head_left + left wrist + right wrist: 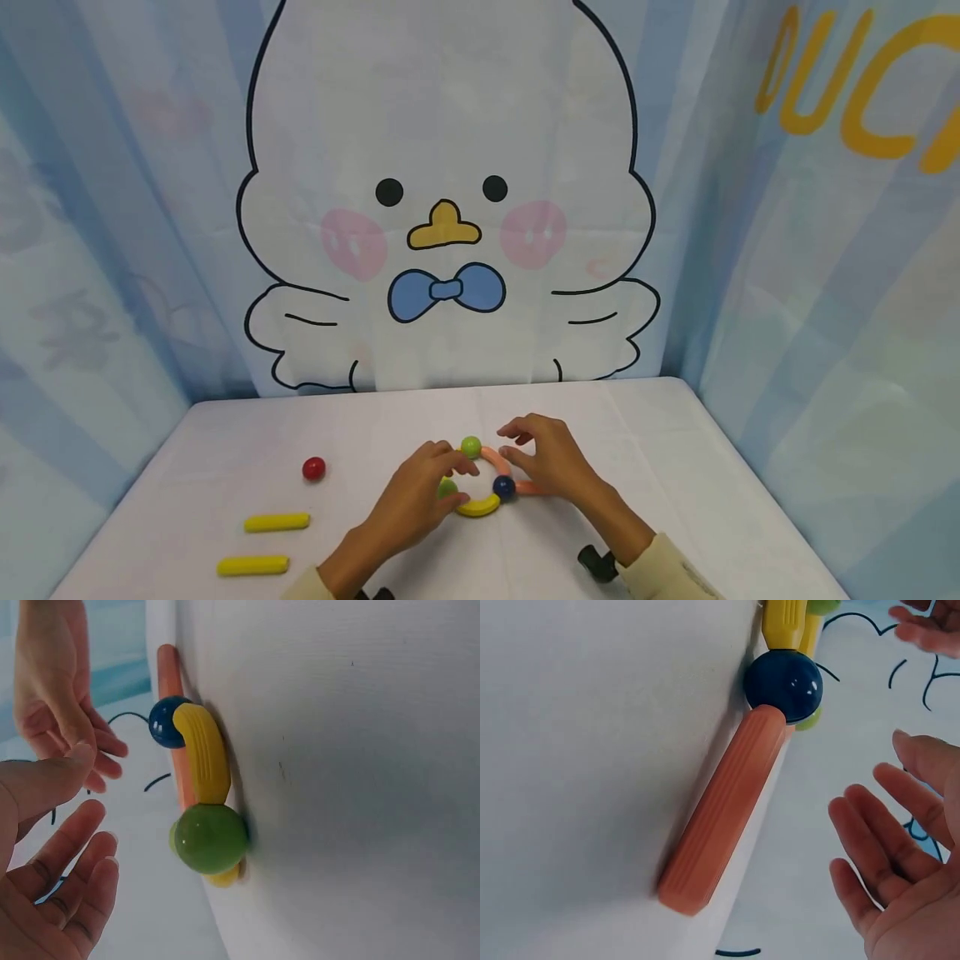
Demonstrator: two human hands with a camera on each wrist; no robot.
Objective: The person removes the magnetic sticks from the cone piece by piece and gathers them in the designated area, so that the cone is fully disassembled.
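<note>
A ring of toy rods and balls lies on the table. It joins a curved yellow rod (478, 507), a curved orange rod (495, 460), a dark blue ball (504, 487), a light green ball (471, 447) and another green ball (211, 838). From the blue ball a straight orange rod (721, 814) sticks out to the right. My left hand (420, 493) hovers over the ring's left side, fingers loosely bent and holding nothing. Above the straight rod, my right hand (553, 460) is spread with nothing in it; in the right wrist view its fingers (881, 844) stand apart from the rod.
A red ball (314, 469) lies on the table's left part. Nearer the front are two straight yellow rods, an upper yellow rod (277, 522) and a lower yellow rod (252, 566). A curtain with a cartoon duck (450, 133) hangs behind the white table (637, 433).
</note>
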